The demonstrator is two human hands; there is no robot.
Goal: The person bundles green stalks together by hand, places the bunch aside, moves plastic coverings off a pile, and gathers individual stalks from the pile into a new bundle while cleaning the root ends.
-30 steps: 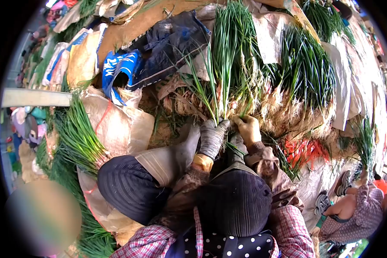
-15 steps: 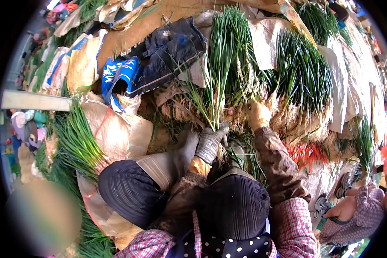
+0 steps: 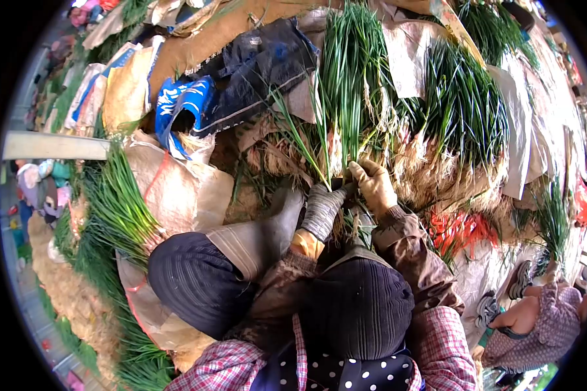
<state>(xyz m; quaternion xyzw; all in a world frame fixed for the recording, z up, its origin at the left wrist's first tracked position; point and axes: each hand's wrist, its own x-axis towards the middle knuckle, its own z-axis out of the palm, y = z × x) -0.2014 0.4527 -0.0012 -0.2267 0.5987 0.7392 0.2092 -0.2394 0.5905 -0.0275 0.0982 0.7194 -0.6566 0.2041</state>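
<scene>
My left hand [image 3: 324,207], in a grey glove, is closed round the root ends of a few green onions [image 3: 318,168] whose leaves fan upward. Close beside it on the right, my right hand [image 3: 375,188] wears a cream-yellow glove. Its thumb and fingers pinch the lower end of green onion stalks [image 3: 349,140] that point up and away from me. Behind both hands lies a thick heap of green onions [image 3: 359,58], roots towards me. Roots hang below my left hand, and its fingertips are partly hidden.
To the right lies another large pile of green onions [image 3: 466,104]. A bundle [image 3: 124,208] rests on a sack [image 3: 169,186] at left. Dark and blue sacking [image 3: 254,72] covers the back left. Red strings [image 3: 463,231] lie at right, near a seated person [image 3: 535,319].
My right hand has moved left and towards me from the heap, and now pinches stalks beside my left hand. The left hand stays nearly in place, its onions spread more apart.
</scene>
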